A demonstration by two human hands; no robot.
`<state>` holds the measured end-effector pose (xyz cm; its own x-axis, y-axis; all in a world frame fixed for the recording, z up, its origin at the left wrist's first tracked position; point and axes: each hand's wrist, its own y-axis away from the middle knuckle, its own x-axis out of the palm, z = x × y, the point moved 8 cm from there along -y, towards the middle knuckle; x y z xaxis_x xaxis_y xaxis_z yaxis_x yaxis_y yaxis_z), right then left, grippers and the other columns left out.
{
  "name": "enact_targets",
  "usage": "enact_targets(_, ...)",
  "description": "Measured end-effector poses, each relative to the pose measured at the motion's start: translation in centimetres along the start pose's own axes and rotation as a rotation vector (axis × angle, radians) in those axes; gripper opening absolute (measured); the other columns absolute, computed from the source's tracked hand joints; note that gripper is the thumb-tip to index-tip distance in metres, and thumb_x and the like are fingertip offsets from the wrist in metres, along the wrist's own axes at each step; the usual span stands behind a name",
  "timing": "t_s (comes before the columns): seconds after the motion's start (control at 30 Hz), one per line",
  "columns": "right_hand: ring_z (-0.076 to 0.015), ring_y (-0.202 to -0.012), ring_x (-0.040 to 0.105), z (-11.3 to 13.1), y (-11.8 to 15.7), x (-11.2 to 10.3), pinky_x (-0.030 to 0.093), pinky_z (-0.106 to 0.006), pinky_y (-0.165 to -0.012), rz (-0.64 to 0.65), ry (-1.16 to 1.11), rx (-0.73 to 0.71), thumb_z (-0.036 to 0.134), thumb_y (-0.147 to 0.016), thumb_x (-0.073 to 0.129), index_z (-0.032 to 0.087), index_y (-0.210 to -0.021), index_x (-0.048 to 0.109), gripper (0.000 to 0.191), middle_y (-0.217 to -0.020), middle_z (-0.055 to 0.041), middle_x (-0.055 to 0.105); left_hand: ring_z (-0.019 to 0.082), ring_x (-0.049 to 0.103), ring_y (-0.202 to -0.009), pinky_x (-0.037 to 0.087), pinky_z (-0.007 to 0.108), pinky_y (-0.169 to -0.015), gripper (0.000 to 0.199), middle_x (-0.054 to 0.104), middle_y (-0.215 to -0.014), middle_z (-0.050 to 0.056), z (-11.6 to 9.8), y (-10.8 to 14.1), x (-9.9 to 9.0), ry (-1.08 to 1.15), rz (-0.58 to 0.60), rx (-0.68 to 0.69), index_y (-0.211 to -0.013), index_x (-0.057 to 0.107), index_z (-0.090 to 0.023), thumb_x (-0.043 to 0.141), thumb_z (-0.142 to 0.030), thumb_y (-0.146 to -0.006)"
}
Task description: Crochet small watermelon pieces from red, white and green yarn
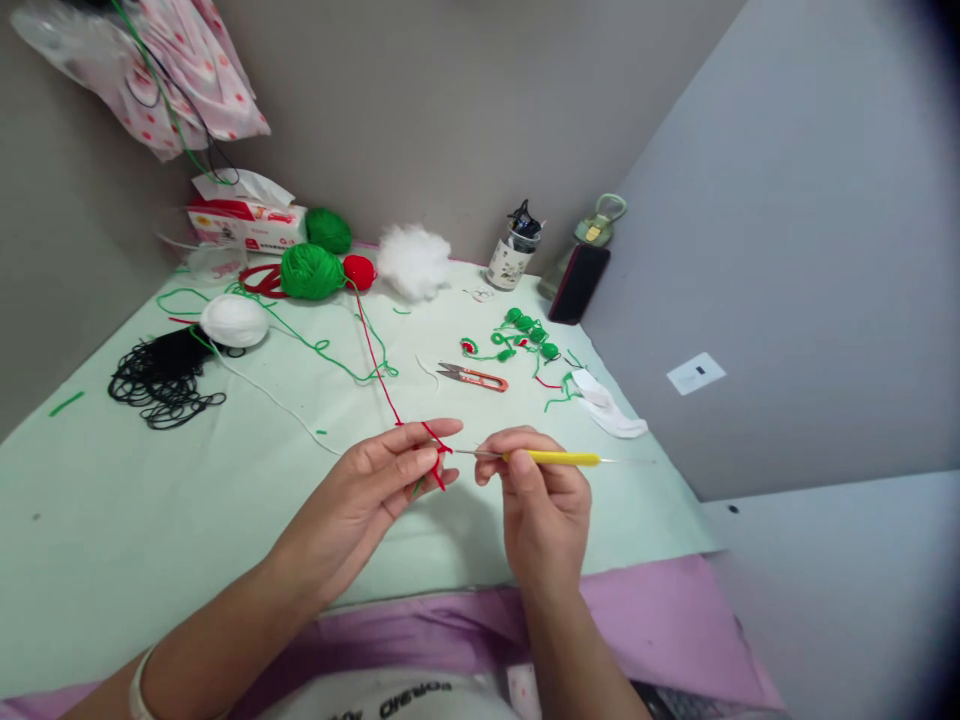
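Between thumb and fingers, my left hand (386, 475) pinches a small piece of red yarn (441, 470), with a bit of green showing below the thumb. The yarn strand runs over the index finger and back to the red yarn ball (360, 272). My right hand (546, 500) is closed around the yellow handle of a crochet hook (559, 458). The hook's metal shaft points left, and its tip meets the red yarn at the left fingertips. Whether the tip is inside a loop is too small to tell.
Thread snips (474, 377) lie ahead of my hands, near small green crocheted pieces (532, 332). Green yarn (311, 272), white yarn (234, 320), black cord (165, 375) and stuffing (414, 262) spread leftward. A phone (580, 285) leans by a bottle (596, 225) and pen cup (514, 255).
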<state>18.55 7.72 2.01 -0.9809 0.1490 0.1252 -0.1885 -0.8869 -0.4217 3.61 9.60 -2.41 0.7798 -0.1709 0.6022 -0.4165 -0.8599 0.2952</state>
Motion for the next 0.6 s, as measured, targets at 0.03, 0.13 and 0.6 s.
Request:
enact_targets(0.03, -0.0152, -0.068, 0.067, 0.0, 0.0, 0.3, 0.057, -0.031, -0.063, 0.023, -0.007, 0.007, 0.025, -0.102, 0.059, 0.023, -0.096, 0.077, 0.019, -0.085, -0.0034, 0.071, 0.015, 0.067, -0.092, 0.050, 0.026, -0.093, 0.029, 0.074, -0.091, 0.000, -0.2, 0.0, -0.1, -0.047, -0.022, 0.047, -0.115, 0.082, -0.026, 0.083, -0.032, -0.087)
enact_targets(0.13, -0.0197, -0.087, 0.072, 0.9, 0.5, 1.5, 0.061, -0.035, -0.073, 0.086, 0.254, -0.144, 0.019, -0.101, 0.061, 0.027, -0.106, 0.078, 0.020, -0.096, -0.0058, 0.075, 0.014, 0.064, -0.087, 0.049, 0.025, -0.087, 0.040, 0.072, -0.086, -0.003, -0.5, 0.1, -0.1, -0.164, -0.085, 0.176, -0.123, 0.079, -0.032, 0.085, -0.030, -0.084)
enact_targets(0.6, -0.0146, -0.068, 0.068, -1.5, -0.2, 0.7, 0.058, -0.030, -0.064, 0.033, -0.109, 0.132, 0.035, -0.102, 0.062, 0.022, -0.095, 0.075, 0.020, -0.087, -0.0038, 0.077, 0.022, 0.065, -0.108, 0.043, 0.035, -0.103, 0.034, 0.077, -0.111, 0.006, 0.3, 0.2, 0.4, -0.027, 0.030, -0.026, -0.121, 0.080, -0.026, 0.079, -0.031, -0.088)
